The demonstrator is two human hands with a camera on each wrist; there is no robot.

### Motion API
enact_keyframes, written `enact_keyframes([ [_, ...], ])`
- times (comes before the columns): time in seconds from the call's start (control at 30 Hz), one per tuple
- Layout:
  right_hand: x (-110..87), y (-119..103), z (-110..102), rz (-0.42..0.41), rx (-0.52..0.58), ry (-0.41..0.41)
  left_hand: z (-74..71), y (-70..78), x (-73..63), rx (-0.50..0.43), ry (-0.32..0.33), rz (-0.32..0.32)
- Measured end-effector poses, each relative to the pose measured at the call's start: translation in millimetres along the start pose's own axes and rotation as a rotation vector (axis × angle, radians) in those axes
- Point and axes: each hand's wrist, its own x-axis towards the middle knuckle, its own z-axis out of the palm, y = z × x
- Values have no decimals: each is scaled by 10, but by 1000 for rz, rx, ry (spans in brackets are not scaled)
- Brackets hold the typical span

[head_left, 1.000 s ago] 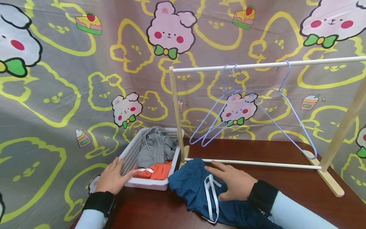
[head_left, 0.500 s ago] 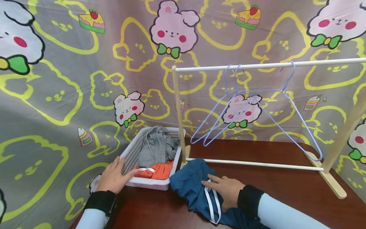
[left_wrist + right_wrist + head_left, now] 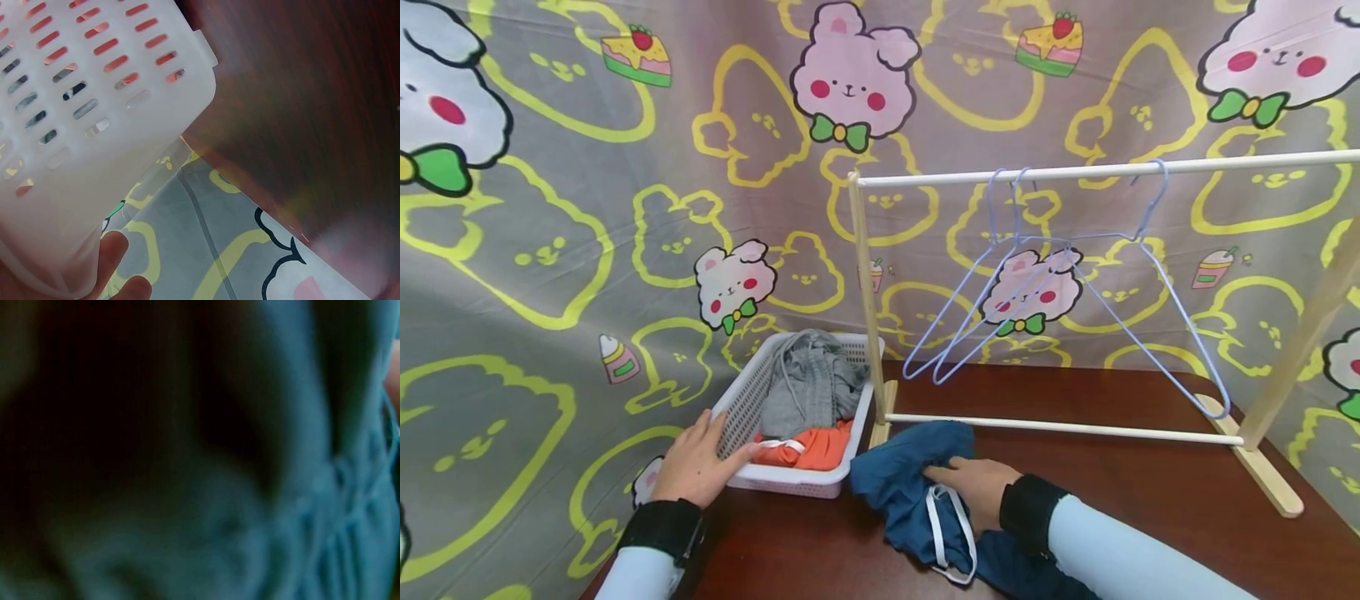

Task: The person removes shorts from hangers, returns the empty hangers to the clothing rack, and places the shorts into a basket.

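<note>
My left hand (image 3: 694, 463) holds the near left corner of a white perforated plastic basket (image 3: 790, 481), with the rim between thumb and fingers. In the left wrist view, fingertips (image 3: 114, 250) show just past the rim of that basket (image 3: 156, 119). Dark blue drawstring pants (image 3: 901, 492) lie bunched on the table right of the basket. My right hand (image 3: 981, 492) grips their cloth near the white drawstring (image 3: 937, 533), its fingertips hidden in the folds. Blurred blue cloth (image 3: 306, 506) with gathered elastic fills the right wrist view.
Grey (image 3: 808, 387) and orange (image 3: 820, 448) clothes lie in the basket. A wooden rack with a white top rail (image 3: 925, 179) and lower rail (image 3: 1075, 427) stands behind the pants, with light purple hangers (image 3: 1180, 308) on it. A patterned curtain (image 3: 647, 167) surrounds the dark brown table (image 3: 820, 550).
My right hand has moved left and down from above the blue pants and taken hold of the cloth, whose top has shifted and bunched. The left hand stays at the basket.
</note>
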Motion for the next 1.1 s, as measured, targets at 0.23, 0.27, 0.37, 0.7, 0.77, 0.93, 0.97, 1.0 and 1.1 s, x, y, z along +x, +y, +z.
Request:
enact_keyframes([
  [0.23,53,40,39,-148,-48,109,2,-12,0,14,15,-4],
  [0.27,57,63,49,-171,-39,119,8,-12,-2,11,17,-3],
  [0.37,54,145,74,-193,38,123,21,-1,-3,-3,21,1],
  [0.7,-115,94,-126,-119,352,197,5,5,4,-20,14,-7],
  [0.77,-144,53,-194,-116,376,238,0,6,3,-18,13,-4],
  [0.93,-180,-67,-366,-123,418,376,4,16,-4,-14,15,-17],
  [0.97,-185,-99,-402,-122,420,402,7,17,-2,-12,16,-19],
  [1.0,-191,-133,-439,-125,421,427,9,15,-1,-11,18,-19],
  [1.1,-208,-241,-555,-133,422,481,15,6,4,-6,22,-15],
])
